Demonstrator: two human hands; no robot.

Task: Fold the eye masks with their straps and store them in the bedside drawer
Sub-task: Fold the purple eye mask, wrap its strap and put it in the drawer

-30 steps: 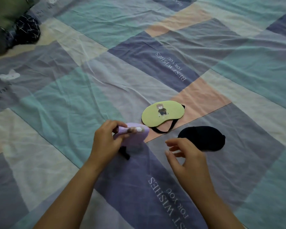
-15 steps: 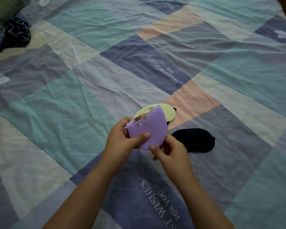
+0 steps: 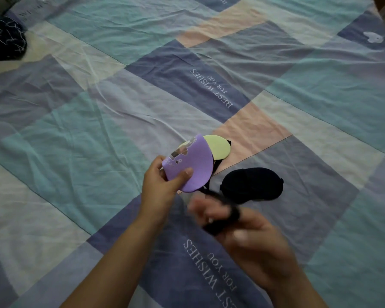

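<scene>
My left hand [image 3: 159, 185] pinches a purple eye mask [image 3: 193, 167], folded in half and held upright above the bed. Its black strap [image 3: 218, 210] runs down from the mask into my right hand [image 3: 249, 232], which is blurred and closed around it. Behind the purple mask lies a yellow-green eye mask [image 3: 219, 147], mostly hidden, with a bit of black strap showing. A black eye mask [image 3: 251, 185] lies flat on the bedspread just right of my hands. No drawer is in view.
A patchwork bedspread [image 3: 98, 141] in teal, purple, pink and cream fills the view. A dark patterned cloth bundle [image 3: 6, 41] sits at the far left edge. A strip of floor or furniture shows at the top right corner.
The purple mask went from low on the bed to folded and raised in my left hand. My right hand left the mask's edge and pulled down and right with the black strap.
</scene>
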